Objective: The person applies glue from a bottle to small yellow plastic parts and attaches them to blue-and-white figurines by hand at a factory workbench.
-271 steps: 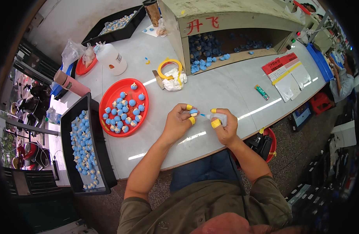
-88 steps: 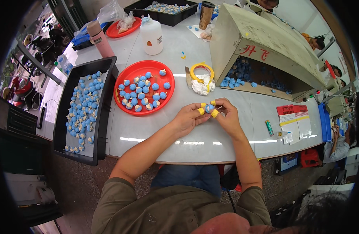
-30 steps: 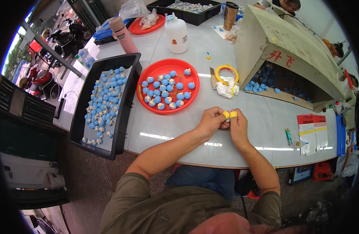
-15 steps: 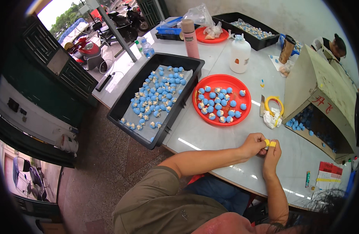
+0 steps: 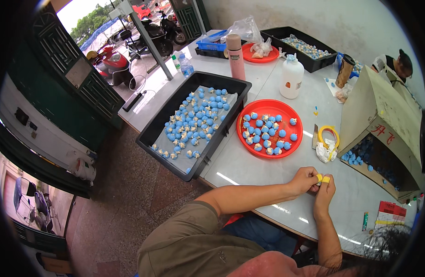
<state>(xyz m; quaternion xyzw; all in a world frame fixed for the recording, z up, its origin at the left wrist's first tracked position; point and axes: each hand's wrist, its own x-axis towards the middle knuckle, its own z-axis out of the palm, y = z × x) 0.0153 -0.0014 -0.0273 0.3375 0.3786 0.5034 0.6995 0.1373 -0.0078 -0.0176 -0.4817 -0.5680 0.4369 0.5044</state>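
Tbl: 2 red trays; L fingers & R fingers pinching 1 sm. pc

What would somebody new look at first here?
Probably the bright red plate of blue balls, just right of the picture's middle. A black tray left of it holds many more. Nearer the person, the left hand and right hand, wearing yellow bands, seem to pinch a small thing, mostly hidden.

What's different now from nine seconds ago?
The right hand let go of the small bottle, now hard to make out, and joined the left hand; both pinch a small piece, mostly hidden. The view swung left. Red plate, near black tray and yellow tape roll stayed put.
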